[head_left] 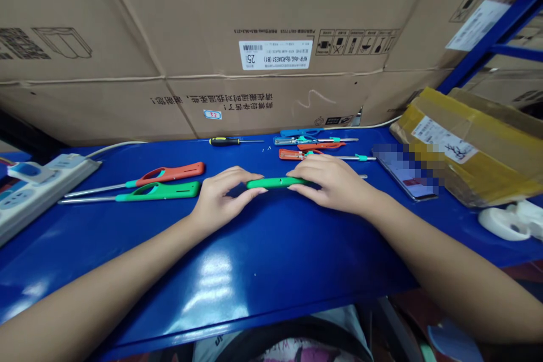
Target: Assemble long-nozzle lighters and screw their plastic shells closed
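Observation:
Both hands hold one green lighter body point(278, 182) level above the blue table. My left hand point(227, 195) pinches its left end between thumb and fingers. Its right end is gripped by my right hand point(324, 180), whose fingers cover part of it. Left of my left hand lie a green long-necked lighter point(165, 190) and an orange one point(172, 173), with metal tubes pointing left. Behind my right hand are opened lighter parts, among them an orange shell point(291, 154) and a clear-and-blue piece point(285, 141) with metal tubes.
A black and yellow screwdriver point(224, 141) lies near the cardboard box point(203, 22) at the back. A power strip point(46, 192) is at left. At right are a phone point(407, 175), a yellow-taped package point(470, 147) and a white object point(503, 222).

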Tool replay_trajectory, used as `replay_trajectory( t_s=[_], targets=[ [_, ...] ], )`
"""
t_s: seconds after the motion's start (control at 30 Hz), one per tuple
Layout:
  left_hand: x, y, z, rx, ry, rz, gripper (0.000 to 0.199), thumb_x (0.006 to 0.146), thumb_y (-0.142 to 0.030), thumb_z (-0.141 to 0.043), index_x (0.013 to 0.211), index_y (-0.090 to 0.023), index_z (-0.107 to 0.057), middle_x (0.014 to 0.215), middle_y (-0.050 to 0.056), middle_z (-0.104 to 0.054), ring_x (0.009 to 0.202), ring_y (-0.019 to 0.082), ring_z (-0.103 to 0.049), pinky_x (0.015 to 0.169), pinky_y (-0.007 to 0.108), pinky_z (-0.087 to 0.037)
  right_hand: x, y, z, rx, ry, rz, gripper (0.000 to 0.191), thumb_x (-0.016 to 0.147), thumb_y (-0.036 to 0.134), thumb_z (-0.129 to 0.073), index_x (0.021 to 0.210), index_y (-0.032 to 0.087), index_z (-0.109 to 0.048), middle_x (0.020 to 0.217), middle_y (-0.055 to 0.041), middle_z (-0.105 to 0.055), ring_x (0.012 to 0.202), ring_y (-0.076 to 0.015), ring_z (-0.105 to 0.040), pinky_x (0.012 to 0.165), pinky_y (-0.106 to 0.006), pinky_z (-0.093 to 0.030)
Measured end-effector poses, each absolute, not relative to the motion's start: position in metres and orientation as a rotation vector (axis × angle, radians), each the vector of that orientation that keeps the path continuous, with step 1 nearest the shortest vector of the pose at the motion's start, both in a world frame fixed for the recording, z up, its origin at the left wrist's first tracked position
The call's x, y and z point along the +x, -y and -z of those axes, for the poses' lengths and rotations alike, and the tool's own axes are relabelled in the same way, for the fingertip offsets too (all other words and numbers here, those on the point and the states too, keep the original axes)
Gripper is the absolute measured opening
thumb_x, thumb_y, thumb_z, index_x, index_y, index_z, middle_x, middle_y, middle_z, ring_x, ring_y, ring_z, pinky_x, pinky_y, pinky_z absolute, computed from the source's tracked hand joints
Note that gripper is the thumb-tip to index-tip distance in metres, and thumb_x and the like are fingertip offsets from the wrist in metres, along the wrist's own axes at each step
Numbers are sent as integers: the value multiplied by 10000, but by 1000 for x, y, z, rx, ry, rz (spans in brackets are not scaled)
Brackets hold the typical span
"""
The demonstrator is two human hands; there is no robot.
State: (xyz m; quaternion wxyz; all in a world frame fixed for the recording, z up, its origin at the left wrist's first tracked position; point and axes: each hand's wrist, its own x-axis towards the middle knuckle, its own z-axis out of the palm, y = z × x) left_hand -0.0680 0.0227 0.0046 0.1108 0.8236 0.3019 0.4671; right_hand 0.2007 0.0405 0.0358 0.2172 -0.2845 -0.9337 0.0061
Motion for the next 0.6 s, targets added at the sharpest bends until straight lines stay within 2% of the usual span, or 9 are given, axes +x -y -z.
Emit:
replay_trajectory(
  t_s=[0.3, 0.47, 0.6],
  targets=[
    [-68, -22, -6, 2458, -817, -1451, 158, 828, -168, -791, 973, -134, -739, 881, 79, -775, 747, 161, -686, 739, 294, -559, 200, -38, -34, -766, 2537, 146, 236, 987, 308, -571, 982, 129, -724, 917, -99, -743, 864, -250, -658, 761, -375, -527],
    [-69, -24, -8, 2457, -878, -1512, 154, 839, -144, -775, 987, -136, -735, 892, 76, -770, 763, 157, -682, 750, 291, -551, 204, -42, -40, -745, 2443, 49, 198, 956, 326, -639, 1009, 148, -706, 1015, -97, -732, 923, -225, -662, 818, -352, -533],
    [-72, -27, -7, 2443, -945, -1553, 126, 862, -178, -752, 985, -153, -739, 898, 71, -775, 768, 165, -695, 754, 298, -559, 212, -49, -45, -749, 2461, 82, 161, 936, 299, -667, 1025, 167, -693, 1015, -92, -726, 953, -243, -664, 846, -386, -507]
  ],
)
